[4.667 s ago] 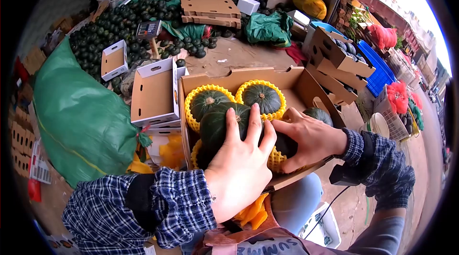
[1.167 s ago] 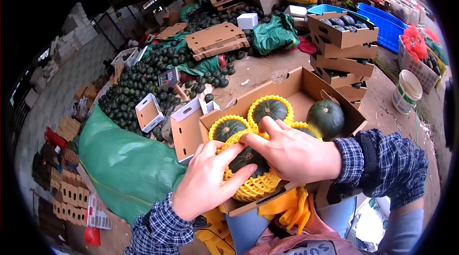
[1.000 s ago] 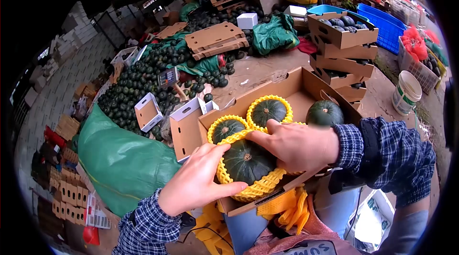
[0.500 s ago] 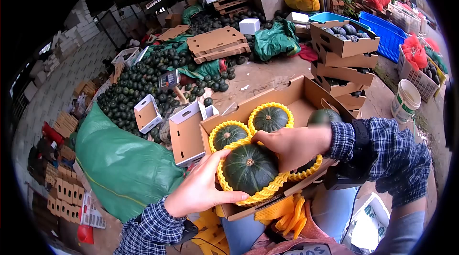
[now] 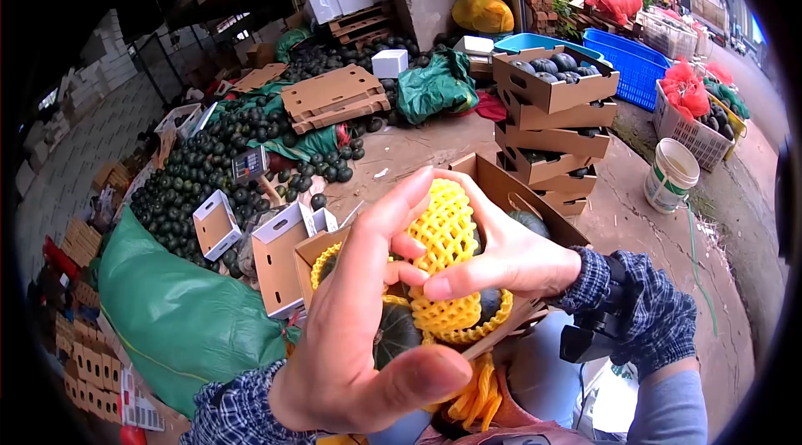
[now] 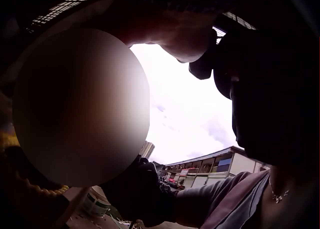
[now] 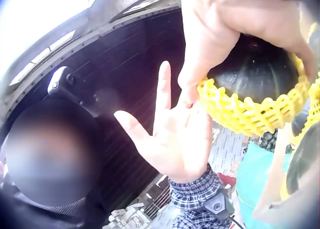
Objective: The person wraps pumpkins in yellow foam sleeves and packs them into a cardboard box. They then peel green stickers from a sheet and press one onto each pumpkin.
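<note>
A dark green kabocha squash [image 7: 255,71] in a yellow foam net [image 5: 447,232] is held up above an open carton [image 5: 501,182]. My right hand [image 5: 522,253] grips it, thumb across the net. My left hand [image 5: 342,336] is beside it, index finger reaching the top of the net, two bent fingers at its side and thumb spread. In the right wrist view, the left palm [image 7: 180,139] faces the camera. More squashes sit in the carton: one at the front left [image 5: 397,336], a netted one [image 5: 491,307] and another at the right [image 5: 528,224].
A large green sack [image 5: 184,320] lies at the left, beside white-edged trays [image 5: 284,249]. Behind them spreads a heap of squashes [image 5: 184,169] with a scale [image 5: 249,165]. At the right stand stacked cartons [image 5: 551,94], a blue crate [image 5: 622,65] and a bucket [image 5: 671,178].
Earlier both hands worked on the front-left squash, its net being fitted round it. Now a netted squash is raised in my right hand; the left has moved up beside it. The view has shifted right.
</note>
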`<state>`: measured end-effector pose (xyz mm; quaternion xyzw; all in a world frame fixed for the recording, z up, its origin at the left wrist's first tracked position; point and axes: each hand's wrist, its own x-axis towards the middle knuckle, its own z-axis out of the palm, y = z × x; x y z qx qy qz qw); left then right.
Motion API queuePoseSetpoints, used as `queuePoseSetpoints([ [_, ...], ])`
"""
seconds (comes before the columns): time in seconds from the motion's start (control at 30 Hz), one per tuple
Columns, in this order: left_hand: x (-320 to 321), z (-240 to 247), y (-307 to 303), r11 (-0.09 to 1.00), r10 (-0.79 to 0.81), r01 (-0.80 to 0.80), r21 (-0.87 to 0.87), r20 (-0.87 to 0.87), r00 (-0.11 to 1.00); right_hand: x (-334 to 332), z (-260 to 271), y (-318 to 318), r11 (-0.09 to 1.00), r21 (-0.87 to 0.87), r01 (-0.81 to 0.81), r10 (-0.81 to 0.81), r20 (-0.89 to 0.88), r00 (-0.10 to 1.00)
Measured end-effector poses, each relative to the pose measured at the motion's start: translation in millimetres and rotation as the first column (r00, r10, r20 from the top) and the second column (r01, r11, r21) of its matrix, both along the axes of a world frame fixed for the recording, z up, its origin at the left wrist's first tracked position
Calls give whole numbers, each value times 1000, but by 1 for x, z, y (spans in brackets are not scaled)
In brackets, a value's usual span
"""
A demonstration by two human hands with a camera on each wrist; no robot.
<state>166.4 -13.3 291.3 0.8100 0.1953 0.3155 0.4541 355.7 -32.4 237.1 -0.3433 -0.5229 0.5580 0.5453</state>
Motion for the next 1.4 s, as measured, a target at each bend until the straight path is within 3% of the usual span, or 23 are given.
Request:
queuePoseSetpoints([
  [0.03, 8, 4, 14, 991, -119, 124, -60, 81, 990, 15, 1, 10, 997, 61, 54, -57, 59, 997],
  [0.1, 22, 1, 57, 982, -82, 107, -157, 154, 985, 49, -2, 37, 957, 258, 133, -192, 219, 957],
  [0.13, 28, -11, 84, 1000, 22, -22, -11, -13, 1000, 66, -10, 51, 910, 386, 149, -279, 308, 909],
  [0.17, 34, -26, 108, 985, 10, 31, 167, -238, 971, 82, -23, 65, 887, 425, 180, -364, 405, 839],
  [0.2, 37, -43, 127, 816, 61, 235, 529, -482, 874, 98, -35, 81, 858, 471, 205, -448, 491, 747],
  [0.23, 44, -69, 136, 758, 38, 332, 561, -546, 837, 107, -47, 92, 865, 464, 192, -423, 468, 776],
  [0.27, 54, -92, 147, 716, -36, 437, 544, -597, 801, 112, -57, 98, 863, 479, 158, -422, 516, 746],
  [0.33, 70, -101, 144, 717, 52, 511, 474, -768, 638, 111, -59, 98, 843, 537, 35, -469, 702, 536],
  [0.37, 72, -102, 150, 719, 54, 505, 478, -762, 645, 111, -61, 101, 854, 519, -12, -454, 758, 469],
  [0.43, 77, -74, 145, 802, 74, 551, 230, -954, 290, 106, -52, 100, 898, 440, -25, -403, 842, 359],
  [0.53, 63, -78, 154, 794, 61, 545, 269, -928, 369, 98, -43, 103, 933, 357, -48, -347, 926, 146],
  [0.67, 63, -79, 149, 783, 63, 558, 276, -927, 370, 86, -42, 112, 963, 257, -75, -266, 949, -167],
  [0.7, 62, -80, 151, 785, 50, 556, 274, -923, 383, 83, -44, 113, 966, 246, -74, -255, 952, -171],
  [0.77, 66, -79, 151, 787, 48, 560, 260, -930, 365, 78, -47, 112, 972, 188, -141, -224, 921, -319],
  [0.8, 68, -79, 150, 785, 57, 565, 255, -937, 344, 74, -49, 114, 985, 115, -129, -154, 925, -347],
  [0.87, 71, -82, 150, 784, 39, 579, 223, -949, 312, 80, -76, 126, 985, 45, -168, -88, 962, -259],
  [0.93, 73, -84, 151, 785, 30, 584, 206, -955, 296, 77, -62, 129, 982, -98, -161, 47, 954, -295],
  [1.0, 65, -84, 150, 790, 39, 558, 253, -930, 366, 78, -57, 137, 975, -153, -159, 103, 953, -284],
  [1.07, 40, -69, 141, 730, 140, 536, 424, -861, 490, 75, -48, 131, 983, -142, -113, 104, 951, -290],
  [1.13, 7, -48, 133, 734, 195, 436, 521, -777, 599, 75, -44, 129, 989, -102, -110, 65, 951, -302],
  [1.2, -35, -25, 114, 785, 228, 337, 521, -747, 624, 81, -53, 129, 990, -40, -135, 5, 968, -251],
  [1.3, -103, -18, 81, 804, 372, 173, 569, -708, 601, 82, -44, 136, 983, -117, -141, 87, 976, -200],
  [1.4, -161, -32, 47, 847, 473, -81, 525, -675, 567, 84, -45, 152, 946, -300, -122, 257, 926, -278],
])
